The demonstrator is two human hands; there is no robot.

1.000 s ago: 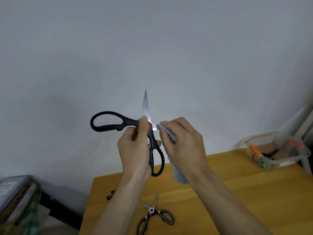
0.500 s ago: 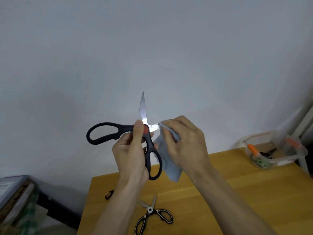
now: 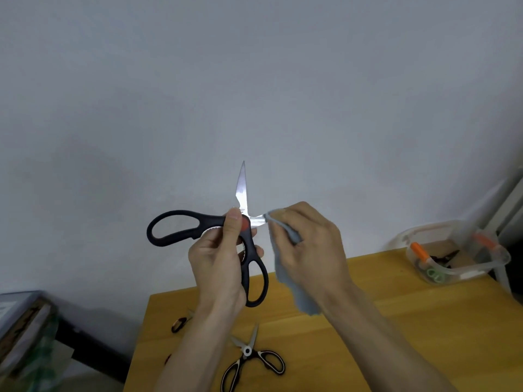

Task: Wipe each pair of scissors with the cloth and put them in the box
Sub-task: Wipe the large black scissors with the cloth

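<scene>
At frame centre the left hand [image 3: 218,258] grips the black scissors [image 3: 198,227] at the pivot — blades spread wide, one pointing up. The right hand [image 3: 308,250] pinches the cloth [image 3: 285,278] around the other blade. More scissors [image 3: 252,360] lie on the table [image 3: 396,335] below; the box [image 3: 452,250] sits at right — well apart.

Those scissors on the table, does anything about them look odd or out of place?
Nothing looks damaged. One black-and-white pair lies open on the wooden table; another pair sits at the left edge, mostly hidden behind the left hand's forearm.
</scene>
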